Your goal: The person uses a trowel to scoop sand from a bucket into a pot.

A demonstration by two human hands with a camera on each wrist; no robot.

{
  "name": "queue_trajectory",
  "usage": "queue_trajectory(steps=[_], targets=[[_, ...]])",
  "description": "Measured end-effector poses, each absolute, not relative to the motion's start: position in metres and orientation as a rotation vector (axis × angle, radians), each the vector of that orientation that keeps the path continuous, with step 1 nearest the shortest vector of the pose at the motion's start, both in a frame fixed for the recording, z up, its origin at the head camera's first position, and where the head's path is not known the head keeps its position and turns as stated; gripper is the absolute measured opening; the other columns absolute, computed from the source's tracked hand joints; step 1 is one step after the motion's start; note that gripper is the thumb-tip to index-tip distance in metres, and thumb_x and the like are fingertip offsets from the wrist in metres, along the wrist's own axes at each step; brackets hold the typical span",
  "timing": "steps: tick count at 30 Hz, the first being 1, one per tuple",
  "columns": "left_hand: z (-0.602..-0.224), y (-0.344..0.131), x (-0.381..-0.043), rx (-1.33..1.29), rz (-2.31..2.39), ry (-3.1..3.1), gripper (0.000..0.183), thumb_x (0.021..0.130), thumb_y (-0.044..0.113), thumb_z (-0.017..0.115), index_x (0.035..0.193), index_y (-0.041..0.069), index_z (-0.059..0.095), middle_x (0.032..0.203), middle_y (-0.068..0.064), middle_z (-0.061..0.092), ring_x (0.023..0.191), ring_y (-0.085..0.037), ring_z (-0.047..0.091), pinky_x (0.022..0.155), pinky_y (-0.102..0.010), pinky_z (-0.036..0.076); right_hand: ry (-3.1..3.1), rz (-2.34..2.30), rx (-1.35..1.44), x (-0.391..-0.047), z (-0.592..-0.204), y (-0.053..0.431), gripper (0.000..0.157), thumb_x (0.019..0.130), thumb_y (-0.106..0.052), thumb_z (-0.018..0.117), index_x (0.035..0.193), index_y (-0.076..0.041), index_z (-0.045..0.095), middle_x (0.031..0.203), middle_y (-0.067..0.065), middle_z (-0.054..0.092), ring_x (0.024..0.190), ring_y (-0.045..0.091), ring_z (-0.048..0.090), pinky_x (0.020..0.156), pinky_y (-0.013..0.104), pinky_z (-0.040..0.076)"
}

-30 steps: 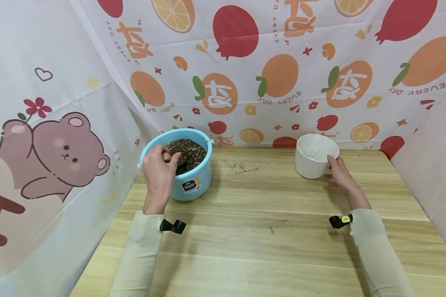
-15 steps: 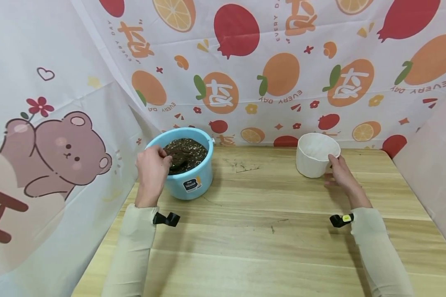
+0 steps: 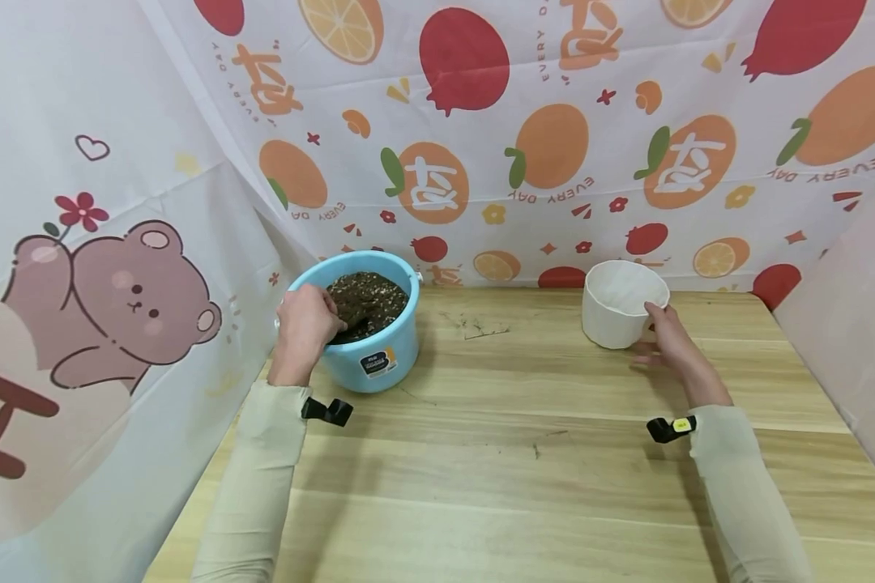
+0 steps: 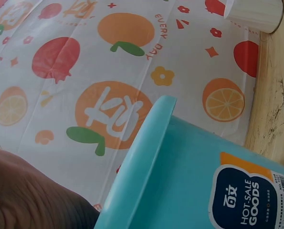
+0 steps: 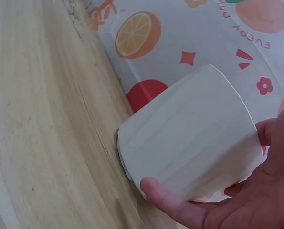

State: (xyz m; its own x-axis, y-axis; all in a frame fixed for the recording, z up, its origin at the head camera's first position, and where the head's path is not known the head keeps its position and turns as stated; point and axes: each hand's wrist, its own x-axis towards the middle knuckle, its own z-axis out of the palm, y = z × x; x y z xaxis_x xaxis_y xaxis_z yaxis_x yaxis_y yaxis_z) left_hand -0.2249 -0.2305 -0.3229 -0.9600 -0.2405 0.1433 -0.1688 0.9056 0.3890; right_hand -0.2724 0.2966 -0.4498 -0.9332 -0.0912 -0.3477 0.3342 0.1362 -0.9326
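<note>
In the head view, my left hand (image 3: 305, 325) reaches over the near left rim of a light blue bucket (image 3: 372, 364) filled with dark, speckled potting soil (image 3: 386, 304). Its fingers are curled round the handle of a small trowel, which the hand hides; the blade is down among the soil. The left wrist view shows the bucket's wall (image 4: 180, 176) but not the fingers. At the right, a white flower pot (image 3: 612, 320) stands upright on the table. My right hand (image 3: 674, 344) grips its right side, thumb at the rim and a fingertip (image 5: 153, 188) low on the wall.
The wooden table (image 3: 496, 486) has scattered soil crumbs (image 3: 481, 328) between bucket and pot, and a few more nearer the front. A fruit-print cloth (image 3: 437, 121) hangs close behind both containers. A bear-print cloth (image 3: 131, 291) closes off the left side.
My left hand drew back to the left with the trowel, then shifted slightly right over the soil. The wooden handle end seen earlier is now hidden. The right hand and pot stay in place.
</note>
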Motion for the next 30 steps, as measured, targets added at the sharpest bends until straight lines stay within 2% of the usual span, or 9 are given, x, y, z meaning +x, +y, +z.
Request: queue_trajectory(steps=[4, 8, 11, 16, 20, 25, 30], targets=[[-0.32, -0.231, -0.226, 0.293, -0.565, -2.897, 0.011, 0.081, 0.007, 0.081, 0.079, 0.003, 0.071, 0.086, -0.017, 0.074, 0.095, -0.043, 0.066, 0.101, -0.064, 0.047, 1.992, -1.92, 0.276, -0.273, -0.449, 0.296, 0.072, 0.106, -0.054, 0.015, 0.157, -0.029, -0.03, 0.166, 0.027, -0.017, 0.142, 0.059, 0.032, 0.095, 0.049, 0.059], [-0.321, -0.233, -0.226, 0.258, -0.583, -2.881, 0.01, 0.079, 0.005, 0.081, 0.079, 0.002, 0.072, 0.084, -0.017, 0.074, 0.094, -0.043, 0.067, 0.105, -0.065, 0.045, 1.976, -1.923, 0.307, -0.273, -0.449, 0.295, 0.069, 0.105, -0.051, 0.011, 0.158, -0.027, -0.027, 0.166, 0.027, -0.017, 0.143, 0.058, 0.032, 0.095, 0.051, 0.058], [-0.322, -0.237, -0.225, 0.239, -0.604, -2.888, 0.009, 0.078, 0.004, 0.081, 0.082, 0.0, 0.074, 0.088, -0.018, 0.075, 0.094, -0.041, 0.067, 0.098, -0.061, 0.05, 1.964, -1.92, 0.324, -0.272, -0.447, 0.293, 0.069, 0.105, -0.05, 0.009, 0.158, -0.024, -0.027, 0.166, 0.025, -0.021, 0.146, 0.058, 0.028, 0.092, 0.05, 0.06], [-0.32, -0.248, -0.223, 0.194, -0.647, -2.939, 0.015, 0.079, 0.006, 0.083, 0.091, -0.002, 0.077, 0.097, -0.021, 0.076, 0.095, -0.039, 0.067, 0.086, -0.052, 0.056, 1.94, -1.932, 0.342, -0.273, -0.442, 0.29, 0.067, 0.105, -0.047, 0.01, 0.157, -0.028, -0.026, 0.164, 0.02, -0.021, 0.148, 0.061, 0.02, 0.086, 0.046, 0.062], [-0.312, -0.258, -0.221, 0.094, -0.637, -2.99, 0.016, 0.079, 0.009, 0.083, 0.092, -0.002, 0.079, 0.095, -0.021, 0.077, 0.092, -0.037, 0.068, 0.079, -0.047, 0.056, 1.988, -1.881, 0.315, -0.272, -0.44, 0.288, 0.067, 0.105, -0.044, 0.008, 0.158, -0.022, -0.026, 0.163, 0.025, -0.017, 0.146, 0.062, 0.023, 0.085, 0.045, 0.063], [-0.297, -0.265, -0.218, 0.014, -0.646, -3.04, 0.014, 0.079, 0.008, 0.083, 0.09, 0.0, 0.08, 0.09, -0.019, 0.078, 0.086, -0.033, 0.067, 0.066, -0.034, 0.054, 2.047, -1.8, 0.314, -0.271, -0.438, 0.285, 0.067, 0.105, -0.044, 0.005, 0.159, -0.015, -0.022, 0.166, 0.03, -0.01, 0.144, 0.058, 0.03, 0.085, 0.044, 0.063], [-0.292, -0.268, -0.217, 0.008, -0.649, -3.046, 0.013, 0.077, 0.007, 0.085, 0.087, 0.002, 0.08, 0.087, -0.016, 0.077, 0.088, -0.033, 0.065, 0.064, -0.028, 0.051, 2.061, -1.775, 0.315, -0.271, -0.435, 0.283, 0.068, 0.105, -0.045, 0.004, 0.159, -0.014, -0.023, 0.166, 0.031, -0.009, 0.145, 0.058, 0.029, 0.087, 0.046, 0.063]])
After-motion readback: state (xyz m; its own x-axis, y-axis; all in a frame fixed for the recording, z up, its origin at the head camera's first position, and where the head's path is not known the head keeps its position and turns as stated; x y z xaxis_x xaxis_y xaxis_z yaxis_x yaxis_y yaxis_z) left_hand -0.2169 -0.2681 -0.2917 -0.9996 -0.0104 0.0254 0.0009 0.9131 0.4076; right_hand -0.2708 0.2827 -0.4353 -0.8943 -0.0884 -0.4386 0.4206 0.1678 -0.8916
